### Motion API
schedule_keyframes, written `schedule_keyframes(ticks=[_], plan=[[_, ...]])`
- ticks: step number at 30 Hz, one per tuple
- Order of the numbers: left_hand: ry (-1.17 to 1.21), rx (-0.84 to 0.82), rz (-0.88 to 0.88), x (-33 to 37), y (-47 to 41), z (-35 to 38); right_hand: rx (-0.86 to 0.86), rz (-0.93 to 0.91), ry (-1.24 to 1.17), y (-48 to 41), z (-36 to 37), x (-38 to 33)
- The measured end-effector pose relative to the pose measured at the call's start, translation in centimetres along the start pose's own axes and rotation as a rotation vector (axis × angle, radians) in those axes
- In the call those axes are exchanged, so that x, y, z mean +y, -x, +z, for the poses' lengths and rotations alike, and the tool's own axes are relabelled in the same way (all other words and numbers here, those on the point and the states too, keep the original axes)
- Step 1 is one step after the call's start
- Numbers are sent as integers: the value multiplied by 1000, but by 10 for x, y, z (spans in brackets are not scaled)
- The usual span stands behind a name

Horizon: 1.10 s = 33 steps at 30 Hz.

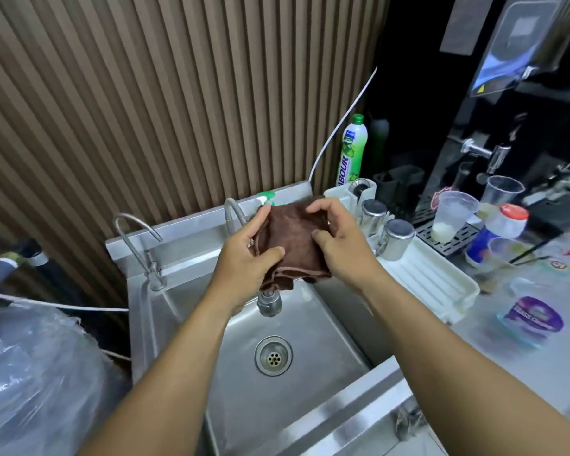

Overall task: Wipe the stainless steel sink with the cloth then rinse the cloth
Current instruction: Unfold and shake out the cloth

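The brown cloth is held bunched just above the tap nozzle, over the stainless steel sink; the left hand pinches its left edge, thumb on top; the right hand grips the opposite edge with curled fingers, likely to fold it into a wiping pad; no water shows below the nozzle.

sink basin open around the drain, faucet head hanging mid-basin — slim tap left, metal cups right

Tall white plastic bottle with green cap: vertical blue letters "ABOUR", start hidden. Purple-labelled clear plastic tub: print blurred, unreadable.
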<state>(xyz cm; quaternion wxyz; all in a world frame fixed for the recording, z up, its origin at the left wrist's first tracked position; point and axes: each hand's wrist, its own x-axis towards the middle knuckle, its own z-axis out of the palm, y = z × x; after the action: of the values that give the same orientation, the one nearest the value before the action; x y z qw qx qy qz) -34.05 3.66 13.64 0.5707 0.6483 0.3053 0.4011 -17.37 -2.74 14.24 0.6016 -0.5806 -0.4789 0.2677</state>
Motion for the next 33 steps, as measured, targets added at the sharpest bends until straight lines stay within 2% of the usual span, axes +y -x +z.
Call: schedule_keyframes(ticks=[4,8,12,18,29,31,33], plan=[[-7,-3,-20,-10,-15,60,46,41,165,-5,-58,16],[-63,-31,-55,-30,-29,121,73,140,223,-9,-113,31],[-83,-80,-131,-60,-43,194,31,300,249,-13,-178,57],[-170,-99,-332,-112,-50,275,-70,450,416,-21,-246,116],[-280,-138,-630,-174,-73,331,-207,536,653,-39,-286,191],[-397,-169,-634,-168,-73,334,-250,527,685,-41,-289,197],[-632,-235,-581,-155,-71,335,-323,495,754,-40,-291,203]])
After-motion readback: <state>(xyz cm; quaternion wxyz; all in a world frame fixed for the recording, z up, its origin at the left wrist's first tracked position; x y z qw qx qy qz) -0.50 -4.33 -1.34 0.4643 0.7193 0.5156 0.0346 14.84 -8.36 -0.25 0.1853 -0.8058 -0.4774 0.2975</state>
